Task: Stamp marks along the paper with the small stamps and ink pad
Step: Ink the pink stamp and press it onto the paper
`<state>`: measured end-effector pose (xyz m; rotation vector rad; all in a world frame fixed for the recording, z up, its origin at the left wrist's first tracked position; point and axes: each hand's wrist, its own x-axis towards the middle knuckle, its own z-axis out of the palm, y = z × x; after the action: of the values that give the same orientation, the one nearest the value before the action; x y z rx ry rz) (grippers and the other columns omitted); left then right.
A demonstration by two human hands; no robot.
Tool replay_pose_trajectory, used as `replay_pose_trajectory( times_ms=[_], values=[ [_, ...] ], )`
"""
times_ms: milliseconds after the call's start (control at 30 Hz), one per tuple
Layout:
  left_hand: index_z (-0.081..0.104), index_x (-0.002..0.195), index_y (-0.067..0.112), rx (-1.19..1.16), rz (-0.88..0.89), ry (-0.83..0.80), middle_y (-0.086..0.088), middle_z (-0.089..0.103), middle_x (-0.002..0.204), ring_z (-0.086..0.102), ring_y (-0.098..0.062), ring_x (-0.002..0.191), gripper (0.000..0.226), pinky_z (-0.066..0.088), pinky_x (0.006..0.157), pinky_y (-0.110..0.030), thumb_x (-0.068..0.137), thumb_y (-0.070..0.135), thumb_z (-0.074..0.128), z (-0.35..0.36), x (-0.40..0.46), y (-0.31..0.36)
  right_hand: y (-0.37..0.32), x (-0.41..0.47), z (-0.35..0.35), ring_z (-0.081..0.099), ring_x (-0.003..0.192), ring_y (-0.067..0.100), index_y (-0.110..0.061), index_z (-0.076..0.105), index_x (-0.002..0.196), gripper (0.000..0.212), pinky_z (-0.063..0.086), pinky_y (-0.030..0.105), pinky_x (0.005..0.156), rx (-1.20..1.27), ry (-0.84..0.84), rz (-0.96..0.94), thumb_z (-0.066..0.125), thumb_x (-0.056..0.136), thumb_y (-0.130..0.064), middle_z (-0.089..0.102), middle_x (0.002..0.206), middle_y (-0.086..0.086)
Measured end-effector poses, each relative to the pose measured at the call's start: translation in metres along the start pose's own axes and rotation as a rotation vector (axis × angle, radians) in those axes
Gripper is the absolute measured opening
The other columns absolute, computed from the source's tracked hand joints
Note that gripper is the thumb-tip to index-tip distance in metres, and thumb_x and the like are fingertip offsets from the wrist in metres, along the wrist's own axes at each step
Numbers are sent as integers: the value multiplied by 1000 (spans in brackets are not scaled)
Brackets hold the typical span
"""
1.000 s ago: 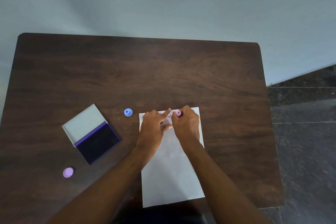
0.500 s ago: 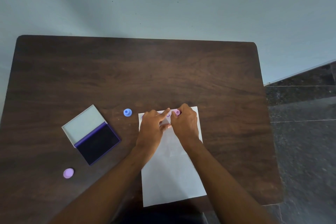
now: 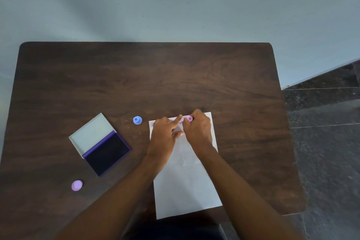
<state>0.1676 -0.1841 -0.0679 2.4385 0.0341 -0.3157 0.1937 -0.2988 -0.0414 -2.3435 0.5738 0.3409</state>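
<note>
Head view, looking down on dark wood-grain bench (image 3: 136, 84) w/ rounded corners. White paper (image 3: 187, 191), flat rectangular sheet, lies right of centre by the near edge; long axis runs near edge to far edge, tilted slightly, its near end overhanging the bench edge a little. Purple stamped marks (image 3: 180, 121) sit in a row along the sheet's far end, partly hidden by fingers.

Right hand (image 3: 198, 130) over the sheet's far end, grip pinched shut on pink stamp (image 3: 190, 119), small round plastic, held down at the paper; contact w/ sheet not clear. Left hand (image 3: 165, 134) lies flat on the paper just beside it, fingers spread loose, index pointing toward the stamp, holding nothing.

Blue stamp (image 3: 137, 120), small round knob shape, stands upright on bare wood just left of the paper's far-left corner. Ink pad (image 3: 100, 143) toward the left side, lid open: pale lid half toward far-left, dark purple pad half toward near-right, case set diagonal. Purple cap (image 3: 77, 185), flat disc, lies near the near-left part, apart from the pad.
</note>
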Motion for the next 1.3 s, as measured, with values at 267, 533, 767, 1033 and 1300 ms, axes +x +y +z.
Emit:
replay_pose_trajectory(
  times_ms=[267, 533, 767, 1033, 1300],
  values=[
    [49, 136, 24, -23, -28, -35, -7, 62, 116, 57, -20, 106, 54, 42, 93, -23, 86, 33, 67, -6, -7, 3, 8, -14, -7, 61, 64, 15, -12, 59, 75, 20, 56, 35, 60, 137, 50, -21, 62, 88, -27, 65, 71, -2],
    [26, 147, 23, -169, -157, -24, 6, 54, 97, 51, -12, 96, 77, 45, 83, -24, 84, 27, 70, -12, -12, 15, 37, -79, -34, 63, 68, 3, -18, 67, 79, 8, 48, 13, 54, 360, 290, 82, 68, 84, -25, 68, 70, -12],
    [48, 133, 21, -176, -184, -23, -1, 64, 119, 59, -13, 102, 48, 43, 79, -19, 89, 31, 63, -29, -15, 22, 39, -88, -34, 66, 70, 6, -21, 65, 86, 8, 55, 19, 60, 396, 203, 41, 72, 83, -26, 70, 77, -11],
    [59, 115, 26, -261, -278, 93, 10, 64, 104, 56, -3, 75, 30, 36, 60, -3, 88, 37, 63, -76, -66, 12, 13, -103, -31, 68, 78, 7, -24, 74, 91, 19, 57, 17, 65, 416, -9, -59, 74, 80, -40, 73, 88, -15],
    [60, 105, 32, -355, -355, 224, 19, 57, 104, 56, 4, 87, 17, 35, 70, 0, 88, 30, 63, -107, -146, -32, -21, -131, -5, 71, 69, 22, -25, 76, 87, 9, 62, 38, 73, 537, -324, -24, 73, 82, -33, 76, 79, -4]
  ],
)
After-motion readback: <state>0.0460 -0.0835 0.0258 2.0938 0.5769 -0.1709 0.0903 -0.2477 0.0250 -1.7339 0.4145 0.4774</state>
